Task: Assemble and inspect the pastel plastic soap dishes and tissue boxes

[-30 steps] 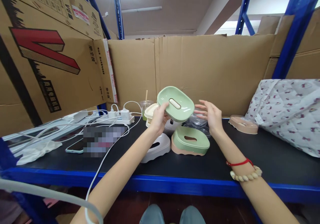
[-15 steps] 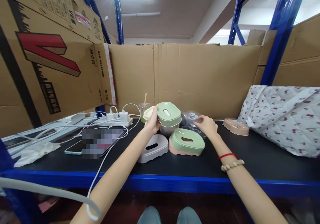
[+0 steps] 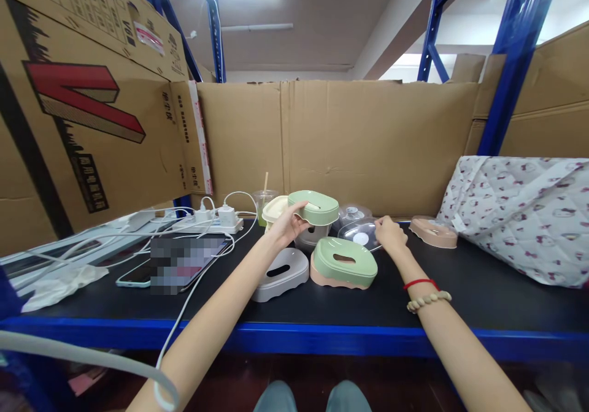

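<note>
My left hand (image 3: 289, 227) is closed on the near-left edge of a light green oval cover (image 3: 324, 206), which has a slot in its top. Beneath that cover shows a grey container (image 3: 311, 236). A clear plastic lid (image 3: 356, 229) with a white round spot is pinched at its right end by my right hand (image 3: 391, 236); it tilts behind the stacked covers. In front, another green cover (image 3: 352, 265) sits over a pink one (image 3: 338, 279). Left of these lies a grey slotted cover (image 3: 285, 280). A cream container (image 3: 275, 209) stands behind my left hand.
More clear lids (image 3: 352, 213) lie at the back. A pink cover (image 3: 432, 233) rests right, beside a patterned padded bag (image 3: 519, 216). At left are a phone (image 3: 135, 275), white cables and a power strip (image 3: 234, 224). A drink cup (image 3: 263, 200) stands near the cardboard wall (image 3: 368, 142).
The green cover in my left hand has turned flatter and sits slightly further right. My right hand has moved a little right, drawing a clear lid away from the others.
</note>
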Demonstrator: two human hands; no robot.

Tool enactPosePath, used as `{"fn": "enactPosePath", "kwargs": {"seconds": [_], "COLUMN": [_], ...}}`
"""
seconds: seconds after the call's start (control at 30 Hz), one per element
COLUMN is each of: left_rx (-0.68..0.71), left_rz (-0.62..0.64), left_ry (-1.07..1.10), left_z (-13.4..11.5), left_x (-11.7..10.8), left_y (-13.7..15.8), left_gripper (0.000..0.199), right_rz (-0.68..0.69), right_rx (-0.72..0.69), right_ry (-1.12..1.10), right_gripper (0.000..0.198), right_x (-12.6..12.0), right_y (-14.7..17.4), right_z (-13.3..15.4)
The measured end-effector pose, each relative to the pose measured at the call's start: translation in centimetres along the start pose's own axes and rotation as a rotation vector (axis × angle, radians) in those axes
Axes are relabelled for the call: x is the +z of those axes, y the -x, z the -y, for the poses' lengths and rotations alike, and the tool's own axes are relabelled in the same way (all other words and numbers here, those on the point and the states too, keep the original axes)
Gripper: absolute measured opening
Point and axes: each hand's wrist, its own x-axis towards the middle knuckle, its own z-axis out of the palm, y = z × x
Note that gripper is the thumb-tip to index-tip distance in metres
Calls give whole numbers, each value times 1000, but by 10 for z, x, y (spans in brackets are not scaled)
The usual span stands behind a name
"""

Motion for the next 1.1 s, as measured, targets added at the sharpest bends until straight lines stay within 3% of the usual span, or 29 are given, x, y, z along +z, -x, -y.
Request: {"fn": "enactPosePath", "kwargs": {"seconds": [0.1,0.2,0.3,0.4,0.53,0.63,0.77,0.87,1.1], "left_rx": [5,23,15,-24,-48,-57,-79,-84,-10], "left_rz": [8,37,92,125,213,276,250,205,188], "left_ry": [-11,-46,-118,-189,-258,-277,-238,-222,-233], "left_z": [3,5,6,7,10,11,9,9,12], "left_x": [-1,-3,-5,-5,-3,0,4,5,0], "left_y": [-1,-2,-1,0,2,5,8,8,3], "left_gripper": [6,9,15,18,22,23,34,42,33], "right_rz": [-69,-196,-336,-440,-513,-488,-367,-300,-222], "right_rx": [-34,-135,-275,-505,-929,-1116,-1168,-1186,-1267], "right_ry": [-138,-479,-929,-1092,-912,-846,-902,-838,-705], "right_gripper": [28,31,48,54,22,17,9,22,53], "right_x": [-8,-10,-5,3,10,11,13,15,20], "right_y": [5,7,9,11,23,33,39,39,36], "right_z": [2,5,10,17,23,27,31,32,28]}}
